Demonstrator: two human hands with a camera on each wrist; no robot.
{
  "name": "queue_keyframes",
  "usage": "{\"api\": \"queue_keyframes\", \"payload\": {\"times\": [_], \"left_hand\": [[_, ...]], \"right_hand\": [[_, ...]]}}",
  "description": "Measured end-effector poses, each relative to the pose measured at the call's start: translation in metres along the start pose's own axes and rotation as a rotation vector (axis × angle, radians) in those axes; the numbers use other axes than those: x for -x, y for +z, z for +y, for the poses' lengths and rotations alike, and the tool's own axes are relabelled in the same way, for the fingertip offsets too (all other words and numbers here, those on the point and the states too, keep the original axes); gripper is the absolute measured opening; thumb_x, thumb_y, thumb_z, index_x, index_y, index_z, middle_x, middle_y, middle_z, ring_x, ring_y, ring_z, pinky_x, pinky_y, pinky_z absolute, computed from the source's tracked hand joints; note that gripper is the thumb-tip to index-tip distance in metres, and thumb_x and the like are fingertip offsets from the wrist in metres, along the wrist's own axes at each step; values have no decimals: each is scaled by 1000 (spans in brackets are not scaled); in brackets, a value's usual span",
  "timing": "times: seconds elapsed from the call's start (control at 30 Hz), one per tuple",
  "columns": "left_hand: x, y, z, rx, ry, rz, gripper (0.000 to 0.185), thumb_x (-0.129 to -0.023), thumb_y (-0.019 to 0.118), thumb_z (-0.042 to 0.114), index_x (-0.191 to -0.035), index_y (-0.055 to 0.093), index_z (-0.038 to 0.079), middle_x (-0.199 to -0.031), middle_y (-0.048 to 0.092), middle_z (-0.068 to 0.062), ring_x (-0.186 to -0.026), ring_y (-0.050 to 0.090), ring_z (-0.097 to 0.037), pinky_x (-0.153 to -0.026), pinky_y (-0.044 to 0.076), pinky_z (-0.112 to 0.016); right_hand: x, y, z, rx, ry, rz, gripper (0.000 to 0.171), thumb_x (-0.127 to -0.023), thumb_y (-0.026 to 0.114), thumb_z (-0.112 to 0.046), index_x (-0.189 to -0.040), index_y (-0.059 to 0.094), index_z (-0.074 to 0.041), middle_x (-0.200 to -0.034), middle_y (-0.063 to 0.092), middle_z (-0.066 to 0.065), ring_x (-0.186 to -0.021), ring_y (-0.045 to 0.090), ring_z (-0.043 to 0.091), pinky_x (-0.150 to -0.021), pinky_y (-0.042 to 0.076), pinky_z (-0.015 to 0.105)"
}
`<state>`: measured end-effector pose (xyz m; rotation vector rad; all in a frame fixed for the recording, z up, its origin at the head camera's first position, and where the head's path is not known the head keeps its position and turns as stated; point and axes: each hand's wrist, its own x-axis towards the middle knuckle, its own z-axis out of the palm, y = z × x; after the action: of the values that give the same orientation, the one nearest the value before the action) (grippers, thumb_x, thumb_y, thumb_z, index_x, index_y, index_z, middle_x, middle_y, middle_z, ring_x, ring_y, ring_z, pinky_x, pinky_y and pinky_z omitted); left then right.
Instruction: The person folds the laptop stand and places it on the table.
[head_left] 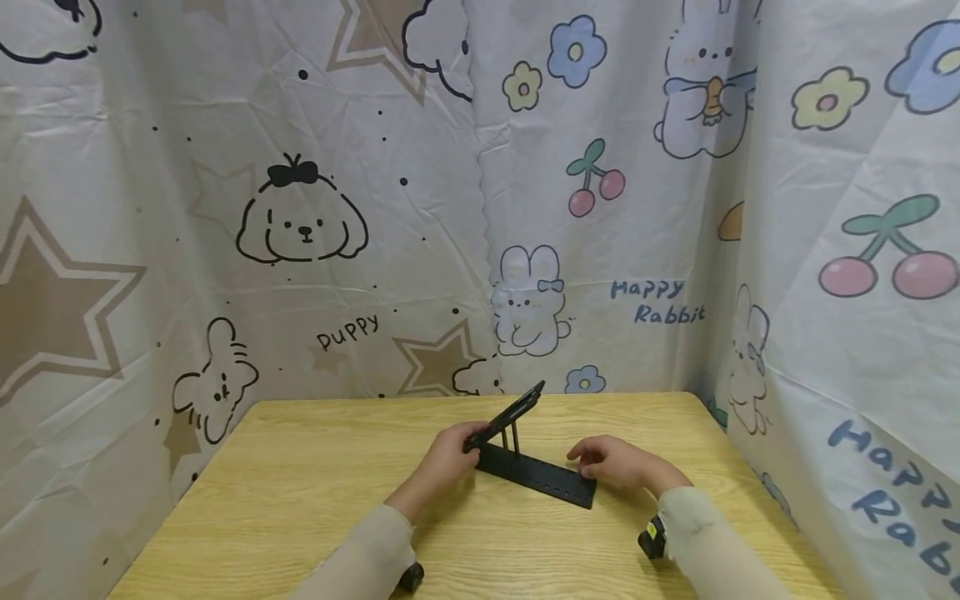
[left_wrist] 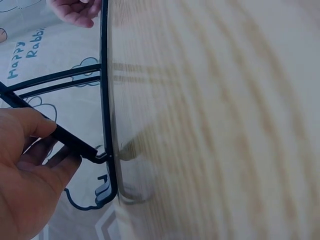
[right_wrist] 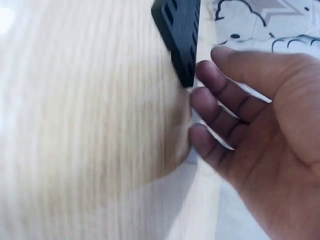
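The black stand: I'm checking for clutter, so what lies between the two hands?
Only the black stand itself. In the head view its base spans from the left hand, which holds the raised panel, to the right hand at its other end.

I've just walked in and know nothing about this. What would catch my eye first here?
Probably the cartoon curtain with puppies, rabbits and cherries that surrounds the wooden table. In the middle of the table sits a black folding stand, its upper plate tilted up on thin rods. The left hand grips the plate's lower end, while the right hand rests at the base's other end.
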<state>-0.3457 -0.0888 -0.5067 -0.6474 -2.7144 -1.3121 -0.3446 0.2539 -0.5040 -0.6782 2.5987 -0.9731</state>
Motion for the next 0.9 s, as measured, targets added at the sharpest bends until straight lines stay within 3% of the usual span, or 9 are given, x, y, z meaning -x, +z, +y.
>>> {"api": "queue_keyframes", "payload": {"times": [0.2, 0.37, 0.5, 0.9], "left_hand": [[-1, 1, 0, 0, 17, 4, 47, -95, 62, -3, -141, 61, 5, -140, 61, -16, -130, 58, -32, -104, 51, -49], [-5, 0, -4, 4, 31, 0, 46, -95, 62, -5, -140, 62, 5, -138, 63, -16, -126, 60, -31, -102, 53, -48], [-8, -3, -6, 36, 37, -13, 46, -95, 60, -7, -140, 61, 5, -138, 63, -17, -126, 61, -32, -101, 53, -47], [-15, -4, -10, 44, 41, -30, 44, -96, 56, -11, -136, 64, 5, -136, 65, -15, -130, 58, -33, -107, 49, -49]], "right_hand": [[-12, -4, 17, 59, -105, 18, 36, -91, 66, 7, -122, 72, -9, -117, 69, 3, -106, 61, 21, -92, 52, 42], [-19, -4, 27, 158, -212, -3, 36, -92, 67, 6, -117, 76, -18, -116, 68, -5, -107, 60, 16, -95, 52, 39], [-18, -3, 25, 229, -230, -8, 35, -93, 69, 0, -118, 76, -24, -116, 65, -11, -109, 55, 13, -97, 49, 39], [-8, 12, 11, 284, -280, -26, 38, -90, 72, -4, -122, 75, -25, -128, 65, -11, -122, 53, 18, -106, 39, 55]]}}
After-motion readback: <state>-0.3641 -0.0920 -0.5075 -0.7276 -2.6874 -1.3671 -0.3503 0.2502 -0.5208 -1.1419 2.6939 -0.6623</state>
